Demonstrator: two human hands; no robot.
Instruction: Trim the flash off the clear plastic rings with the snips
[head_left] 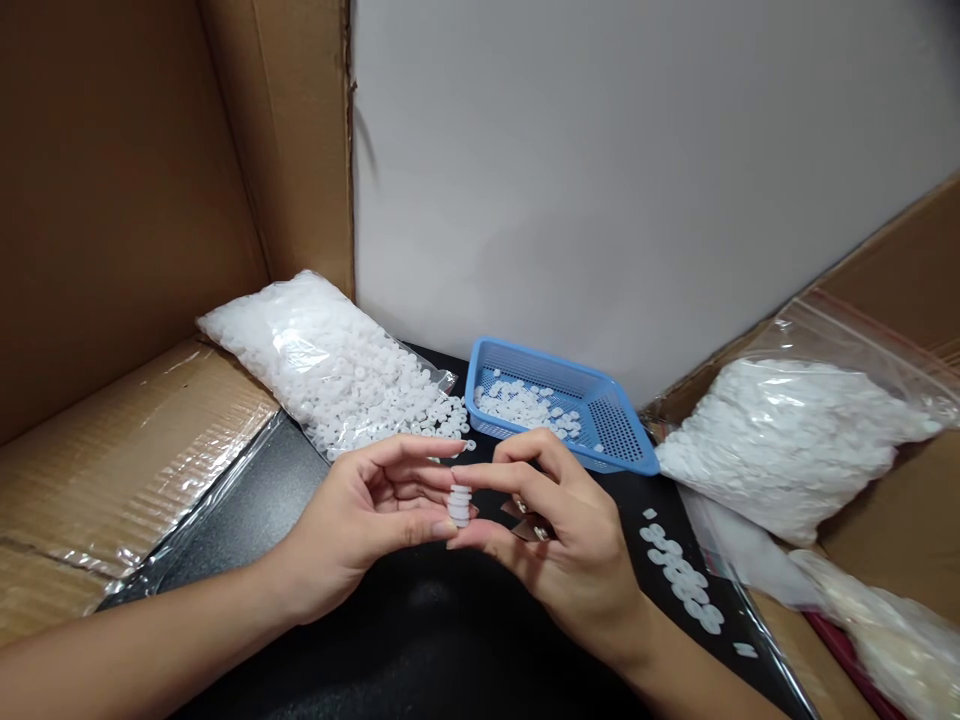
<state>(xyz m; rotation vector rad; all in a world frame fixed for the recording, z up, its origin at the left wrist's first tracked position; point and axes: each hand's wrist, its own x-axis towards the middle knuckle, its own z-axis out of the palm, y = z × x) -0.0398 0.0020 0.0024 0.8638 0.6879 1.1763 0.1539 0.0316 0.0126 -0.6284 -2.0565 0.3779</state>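
Between my two hands, low over the black table [420,640], is a short upright stack of small white plastic discs [459,506]. My left hand [375,500] has its thumb against the stack's lower left side and its fingers curled behind it. My right hand [559,530] pinches the stack from above and below, index fingertip on top and thumb at the bottom. Its other fingers are bent inward. Loose flat white discs [681,575] lie in an overlapping row on the table, right of my right hand.
Behind my hands, a blue perforated basket [622,430] holds scattered white discs. An open clear bag of small white rings [330,360] spills at the left. Another filled clear bag [787,430] leans at the right. Cardboard [135,430] and a pale wall [600,180] border the table.
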